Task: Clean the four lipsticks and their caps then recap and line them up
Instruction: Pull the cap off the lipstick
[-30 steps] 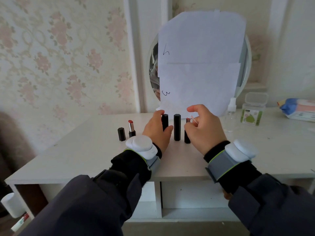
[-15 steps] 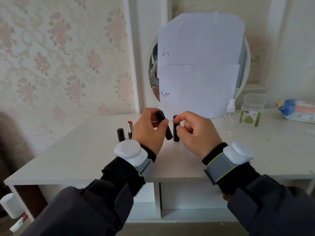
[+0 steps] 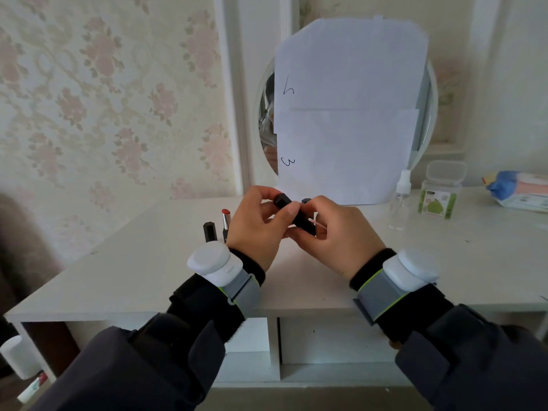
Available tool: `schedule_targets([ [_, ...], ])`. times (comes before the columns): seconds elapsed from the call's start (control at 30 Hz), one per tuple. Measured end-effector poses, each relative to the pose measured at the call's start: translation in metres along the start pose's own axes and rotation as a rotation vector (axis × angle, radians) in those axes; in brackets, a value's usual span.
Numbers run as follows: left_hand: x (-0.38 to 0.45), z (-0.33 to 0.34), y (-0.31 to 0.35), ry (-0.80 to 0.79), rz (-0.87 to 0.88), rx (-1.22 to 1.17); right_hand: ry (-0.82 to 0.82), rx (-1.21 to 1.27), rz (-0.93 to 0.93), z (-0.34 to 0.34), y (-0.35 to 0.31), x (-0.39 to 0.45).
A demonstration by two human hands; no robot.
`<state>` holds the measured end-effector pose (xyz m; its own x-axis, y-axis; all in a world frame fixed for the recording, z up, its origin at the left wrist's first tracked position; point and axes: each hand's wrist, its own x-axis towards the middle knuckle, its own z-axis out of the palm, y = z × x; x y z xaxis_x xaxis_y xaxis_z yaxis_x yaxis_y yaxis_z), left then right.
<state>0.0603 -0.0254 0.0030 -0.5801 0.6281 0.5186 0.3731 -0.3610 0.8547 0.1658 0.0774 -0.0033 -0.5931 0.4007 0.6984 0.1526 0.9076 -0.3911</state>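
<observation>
Both hands meet above the white table (image 3: 124, 280), in front of the round mirror (image 3: 427, 93) that is mostly covered by sheets of paper (image 3: 350, 114); the left hand (image 3: 258, 229) has its thumb and fingers curled round a black lipstick tube (image 3: 292, 210), tilted, with its upper end pointing up and to the left; the right hand (image 3: 341, 232) closes round the lower end of the same tube and also pinches a thin cotton swab (image 3: 317, 223), pink at the tip, that lies across the tube; behind the hands the top of another black tube (image 3: 306, 200) peeks out; to the left an open lipstick (image 3: 226, 221) with its red tip showing stands upright on the table, and just beside it stands its black cap (image 3: 210, 231); on the right, well apart, stand a small clear spray bottle (image 3: 401, 203), a clear box of swabs (image 3: 441, 191) and a pack of wipes (image 3: 519, 192).
</observation>
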Motion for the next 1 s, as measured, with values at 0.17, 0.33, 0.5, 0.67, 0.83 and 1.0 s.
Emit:
schedule_targets([
  [0.17, -0.0008, 0.0006, 0.0016, -0.033, 0.009, -0.065, 0.016, 0.002, 0.0, -0.0009, -0.0004, 0.0002],
  [0.33, -0.0015, 0.0004, 0.0006, 0.0, 0.05, -0.018, -0.014, -0.012, -0.01, -0.0002, -0.003, -0.0009],
  [0.5, -0.0021, -0.0004, 0.0056, 0.177, 0.099, -0.06, -0.058, -0.096, 0.033, -0.0004, -0.0023, 0.0004],
  [0.67, -0.0014, -0.0014, 0.0066, 0.226, 0.128, -0.037, -0.029, -0.05, 0.058, -0.0004, -0.0027, -0.0007],
  [0.83, -0.0016, -0.0025, 0.0071, 0.216, 0.115, -0.049, -0.045, -0.026, 0.057, -0.0009, -0.0034, -0.0019],
  [1.0, -0.0012, -0.003, 0.0069, 0.227, 0.108, -0.048, -0.05, -0.01, 0.056, -0.0004, -0.0038, -0.0017],
])
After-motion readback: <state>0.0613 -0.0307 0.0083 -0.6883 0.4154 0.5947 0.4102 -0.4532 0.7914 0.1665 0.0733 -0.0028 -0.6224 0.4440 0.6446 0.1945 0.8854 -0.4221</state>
